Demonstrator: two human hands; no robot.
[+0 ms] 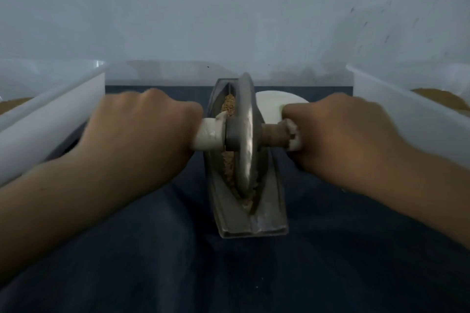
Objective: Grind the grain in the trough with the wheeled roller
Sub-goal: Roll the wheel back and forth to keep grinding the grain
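Grain [230, 107] lies in a thin brown line inside the trough [269, 213], in the middle of the picture. The trough sits on a dark blue cloth [152, 249] that fills the lower half of the frame. Behind it, across the top, is a pale grey wall [203, 7] with dark specks at the upper right. A white left tub [50, 109] stands at the left edge and a white right tub [407, 114] at the right edge, and each has some brown powder [437, 99] in it. A round white thing [274, 107] peeks out just behind the right hand [338, 134]. The trough is long and thin like a little boat. Its long side runs from the bottom of the picture up toward the wall. The wheeled roller [245, 129] stands up on its edge in the groove, about halfway along, with grain showing beside it. Its handle [208, 134] goes across, left to right. The left hand [142, 132] is curled tight round the white-taped end of the handle, and the right hand is curled tight round the other end. Everything looks a bit blurry.
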